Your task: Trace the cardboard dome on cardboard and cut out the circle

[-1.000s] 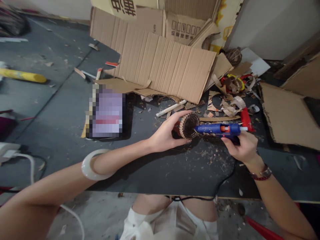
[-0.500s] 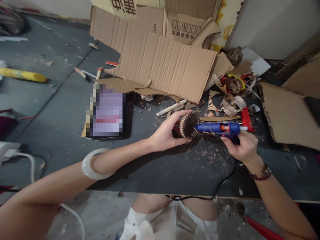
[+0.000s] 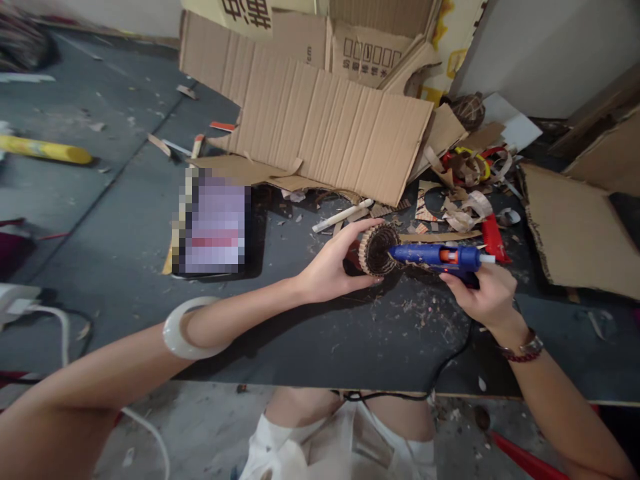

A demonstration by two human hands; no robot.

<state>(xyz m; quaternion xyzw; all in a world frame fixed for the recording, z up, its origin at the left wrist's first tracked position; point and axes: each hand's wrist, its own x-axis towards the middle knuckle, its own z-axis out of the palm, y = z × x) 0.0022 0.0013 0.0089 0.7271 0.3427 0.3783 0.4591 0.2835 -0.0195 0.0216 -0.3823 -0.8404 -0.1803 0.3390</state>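
The left hand (image 3: 330,268) curls round a ribbed cardboard cup (image 3: 367,252); the right hand (image 3: 485,293) grips a blue glue gun (image 3: 425,256), nozzle (image 3: 397,255) at the cup's opening. Tabletop (image 3: 310,347) stretches from both to its near edge; a cardboard sheet (image 3: 320,113) bounds the far side.

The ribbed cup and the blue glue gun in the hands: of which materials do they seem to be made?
Ribbed cup: apparently corrugated cardboard, brown and matt; its outer wall shows the regular ridges of fluted board. The inside is too dark to tell about any coating.

Blue glue gun: the body is probably hard plastic, smooth with a faint sheen and one even, moulded-looking colour.
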